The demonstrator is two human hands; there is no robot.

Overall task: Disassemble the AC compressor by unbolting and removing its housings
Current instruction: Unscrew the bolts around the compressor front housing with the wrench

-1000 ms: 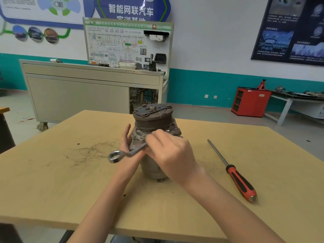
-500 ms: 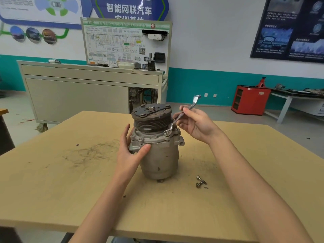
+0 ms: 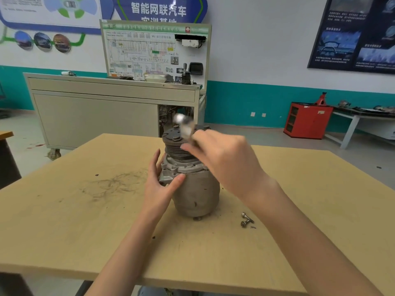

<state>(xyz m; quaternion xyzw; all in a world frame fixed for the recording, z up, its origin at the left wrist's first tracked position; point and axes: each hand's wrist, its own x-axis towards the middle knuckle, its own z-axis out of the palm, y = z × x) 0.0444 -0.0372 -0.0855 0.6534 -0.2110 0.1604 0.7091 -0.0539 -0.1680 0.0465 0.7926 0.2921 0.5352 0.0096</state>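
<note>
Grey cast metal made up the body of the compressor [image 3: 195, 193], which stood upright at the centre of the frame on a pale wooden table [image 3: 85, 221]. Its dark grooved pulley [image 3: 175, 144] faced upward, and the lighter flange with its bolt lugs sat just below that.

The left hand [image 3: 159, 189] lay against the left side of the compressor. Its fingers [image 3: 155, 165] were straight and pointed up along the flange, while the thumb reached across the front of the body and pressed on it, so the hand steadied the part without curling round it.

The right hand [image 3: 224, 161] was at the upper right of the compressor, in front of the pulley's right half, and was blurred. Its fingers were curled round a shiny metal tool [image 3: 183, 124], whose bright end stuck out up and to the left, above the pulley's top face. The blur was too strong to tell what kind of tool it was or whether it touched the pulley.

Two loose bolts [image 3: 246, 220] lay touching each other on the table, near the base of the compressor at the lower right. Dark scuff marks [image 3: 115, 182] stained the wood to the left of the left hand.

A grey cabinet [image 3: 96, 116] on wheels stood behind the table in the upper left, and a red cabinet [image 3: 305, 120] stood by the teal wall at the right.
</note>
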